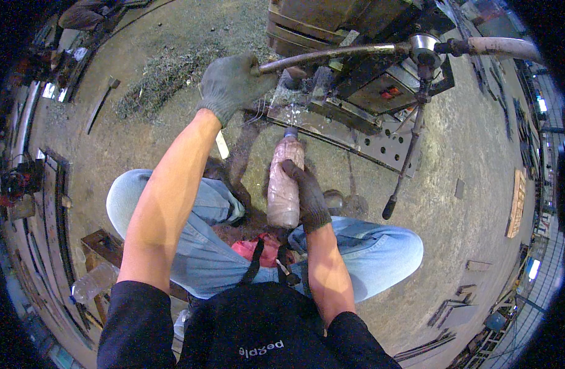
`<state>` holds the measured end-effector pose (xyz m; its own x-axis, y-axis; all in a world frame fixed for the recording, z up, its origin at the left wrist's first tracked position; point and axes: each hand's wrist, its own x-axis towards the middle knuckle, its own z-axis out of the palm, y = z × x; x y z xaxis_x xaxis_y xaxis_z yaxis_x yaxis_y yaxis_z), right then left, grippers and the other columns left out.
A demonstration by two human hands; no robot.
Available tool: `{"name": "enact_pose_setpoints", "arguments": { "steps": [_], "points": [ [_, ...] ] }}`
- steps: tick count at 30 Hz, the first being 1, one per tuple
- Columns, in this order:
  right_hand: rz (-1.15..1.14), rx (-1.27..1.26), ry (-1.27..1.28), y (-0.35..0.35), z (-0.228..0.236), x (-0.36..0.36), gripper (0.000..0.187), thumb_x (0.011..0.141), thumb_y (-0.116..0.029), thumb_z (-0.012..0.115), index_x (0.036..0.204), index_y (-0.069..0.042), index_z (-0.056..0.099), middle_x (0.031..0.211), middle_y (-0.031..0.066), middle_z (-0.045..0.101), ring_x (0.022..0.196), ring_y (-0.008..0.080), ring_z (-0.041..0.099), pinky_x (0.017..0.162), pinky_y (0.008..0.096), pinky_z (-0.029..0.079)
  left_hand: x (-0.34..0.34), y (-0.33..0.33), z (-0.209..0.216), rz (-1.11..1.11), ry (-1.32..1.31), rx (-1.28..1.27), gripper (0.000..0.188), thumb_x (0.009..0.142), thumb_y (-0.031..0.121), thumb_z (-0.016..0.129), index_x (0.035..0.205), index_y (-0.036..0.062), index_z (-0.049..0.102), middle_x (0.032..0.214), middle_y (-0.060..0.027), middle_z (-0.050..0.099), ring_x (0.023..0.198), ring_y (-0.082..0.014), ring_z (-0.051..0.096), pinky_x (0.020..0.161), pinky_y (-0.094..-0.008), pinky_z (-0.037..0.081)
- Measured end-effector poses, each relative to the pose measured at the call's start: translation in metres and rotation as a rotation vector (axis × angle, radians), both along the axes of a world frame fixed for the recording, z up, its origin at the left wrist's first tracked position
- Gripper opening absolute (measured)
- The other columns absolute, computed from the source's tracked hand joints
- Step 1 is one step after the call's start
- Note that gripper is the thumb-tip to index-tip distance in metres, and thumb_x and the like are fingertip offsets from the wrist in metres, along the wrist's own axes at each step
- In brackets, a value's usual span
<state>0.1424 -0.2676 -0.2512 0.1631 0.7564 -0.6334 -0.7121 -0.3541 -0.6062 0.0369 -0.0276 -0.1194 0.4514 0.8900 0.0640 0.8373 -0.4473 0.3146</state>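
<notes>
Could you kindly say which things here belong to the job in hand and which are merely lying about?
Apparently in use:
lever, in the left hand
bottle, in the right hand
holed metal plate, near the bottle

Apparently just lying about:
long-handled tool
pale board

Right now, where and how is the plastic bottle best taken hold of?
Best around the broad middle of the plastic bottle, coming from its right: it narrows to the dark cap, which points forward, so a mid-body hold likely gives the fullest wrap and leaves the cap clear. The gloved right hand grips it from that side.
</notes>
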Motion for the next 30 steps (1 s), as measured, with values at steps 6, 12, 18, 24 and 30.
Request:
{"name": "enact_pose_setpoints", "arguments": {
  "steps": [6, 12, 18, 24, 30],
  "points": [
    [-0.013, 0.028, 0.001, 0.008, 0.038, -0.006, 0.033, 0.090, -0.022, 0.067, 0.117, -0.007, 0.056, 0.089, 0.0076, 0.064, 0.070, 0.0216, 0.066, 0.061, 0.0376, 0.059, -0.002, 0.000, -0.002, 0.006, -0.013, 0.009, 0.049, 0.075, 0.060, 0.065, 0.085, 0.0121, 0.073, 0.079, -0.0174, 0.070, 0.078, -0.0372, 0.070, 0.071, -0.0478, 0.055],
    [0.005, 0.083, -0.092, 0.007, 0.027, -0.004, 0.035, 0.090, -0.020, 0.068, 0.119, -0.008, 0.055, 0.091, 0.0077, 0.064, 0.071, 0.0212, 0.066, 0.062, 0.0376, 0.059, 0.000, 0.000, -0.004, -0.001, -0.049, 0.009, 0.049, 0.075, 0.060, 0.065, 0.084, 0.0130, 0.074, 0.079, -0.0169, 0.070, 0.077, -0.0367, 0.070, 0.069, -0.0473, 0.054],
    [0.001, 0.054, -0.063, 0.005, 0.032, -0.005, 0.036, 0.090, -0.022, 0.069, 0.119, -0.007, 0.054, 0.093, 0.0080, 0.064, 0.074, 0.0220, 0.066, 0.064, 0.0380, 0.059, 0.001, -0.004, 0.004, 0.010, -0.029, -0.037, 0.048, 0.074, 0.060, 0.066, 0.085, 0.0135, 0.074, 0.080, -0.0166, 0.070, 0.077, -0.0359, 0.070, 0.068, -0.0466, 0.055],
    [0.022, 0.048, -0.063, 0.005, 0.021, -0.002, 0.035, 0.090, -0.022, 0.068, 0.118, -0.007, 0.054, 0.091, 0.0081, 0.063, 0.073, 0.0224, 0.066, 0.064, 0.0382, 0.059, 0.001, -0.002, -0.006, -0.004, -0.036, 0.018, 0.050, 0.075, 0.060, 0.066, 0.082, 0.0106, 0.074, 0.076, -0.0181, 0.069, 0.075, -0.0366, 0.070, 0.067, -0.0474, 0.055],
    [0.000, 0.048, -0.043, 0.007, 0.032, -0.004, 0.038, 0.089, -0.023, 0.068, 0.120, -0.006, 0.054, 0.090, 0.0079, 0.063, 0.070, 0.0224, 0.066, 0.061, 0.0381, 0.059, 0.002, -0.001, -0.008, -0.024, -0.049, 0.024, 0.051, 0.075, 0.059, 0.065, 0.081, 0.0090, 0.073, 0.074, -0.0188, 0.068, 0.073, -0.0369, 0.069, 0.067, -0.0469, 0.055]
  ]
}}
